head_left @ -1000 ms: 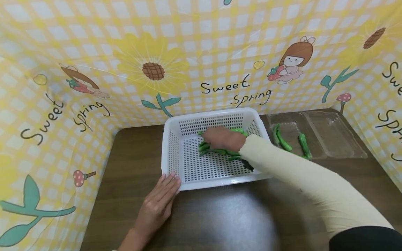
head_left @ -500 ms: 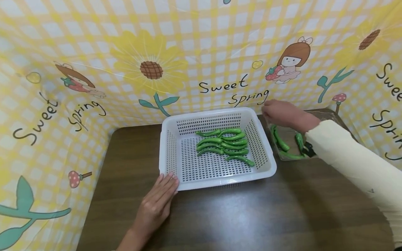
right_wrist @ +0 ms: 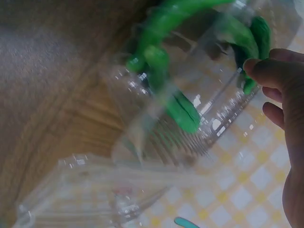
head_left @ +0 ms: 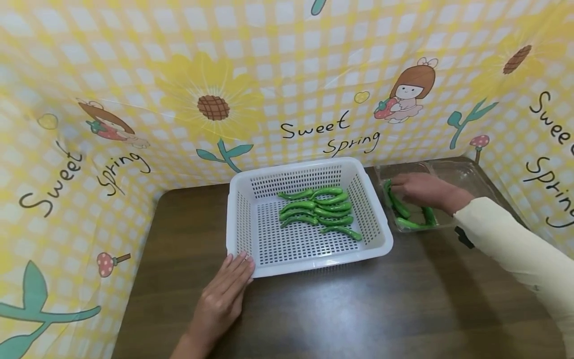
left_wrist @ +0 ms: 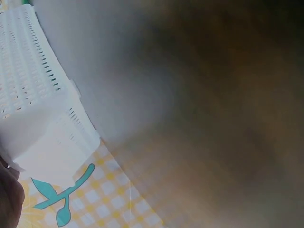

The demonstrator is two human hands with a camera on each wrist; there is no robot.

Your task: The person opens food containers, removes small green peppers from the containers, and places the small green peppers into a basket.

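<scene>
My right hand (head_left: 423,189) reaches over a clear plastic tray (head_left: 468,174) on the right. Its fingertips are right at the end of a green chili pepper (head_left: 398,202). In the right wrist view, the thumb (right_wrist: 259,71) overlaps a pepper's end (right_wrist: 249,85), with the other fingers a little apart from it. Another chili pepper (head_left: 408,224) lies along the tray's near side. My left hand (head_left: 219,299) rests its straight fingers on the near left corner of a white perforated basket (head_left: 314,262). Several green chili peppers (head_left: 334,211) lie in rows inside the basket.
Everything stands on a dark wood table (head_left: 188,234). A yellow checked cloth (head_left: 296,75) with printed flowers walls off the back and sides. The tray has a second compartment on the right, beside the basket's right wall.
My right hand has left the basket, moved right over the tray and lowered to the peppers there. The peppers in the basket are now uncovered. My left hand stays on the basket corner.
</scene>
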